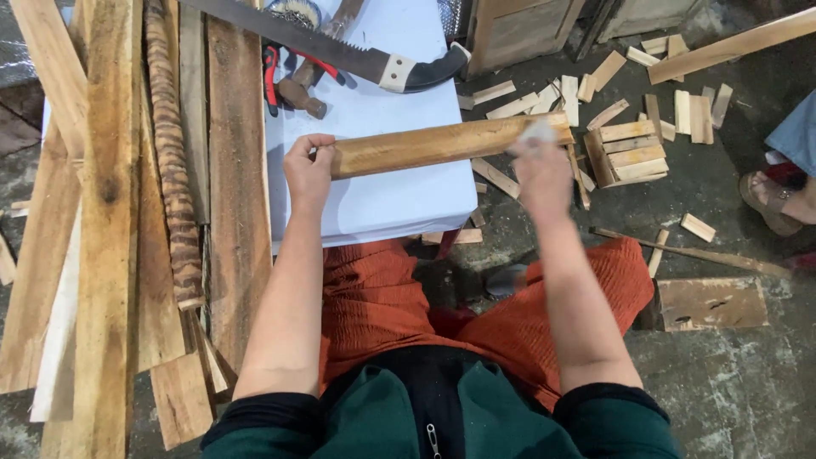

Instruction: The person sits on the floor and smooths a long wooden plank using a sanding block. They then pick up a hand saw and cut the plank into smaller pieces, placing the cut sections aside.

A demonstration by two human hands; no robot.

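The person sits at a white worktop point(374, 204) and holds a long wooden stick point(442, 143) flat across it. The left hand point(308, 174) grips the left end of the stick, with its fingers point(316, 144) curled tight around the wood. The right hand point(542, 170) is at the other end and presses a small pale pad point(537, 132), maybe sanding paper, onto the wood. This hand looks blurry, so I cannot tell how its fingers sit on the pad. The stick already looks smooth and golden along most of its length, so the rubbing seems well along, but I cannot tell how much is left, and the right end is under the pad. A saw point(340, 47) with a black handle lies at the far side of the worktop, next to a hammer point(306, 85) and red-handled pliers point(272, 72). Long rough planks point(110, 212) lie to the left. Many small cut wood blocks point(629, 149) are stacked and scattered on the floor to the right. Another person's sandalled foot point(769, 200) shows at the right edge.
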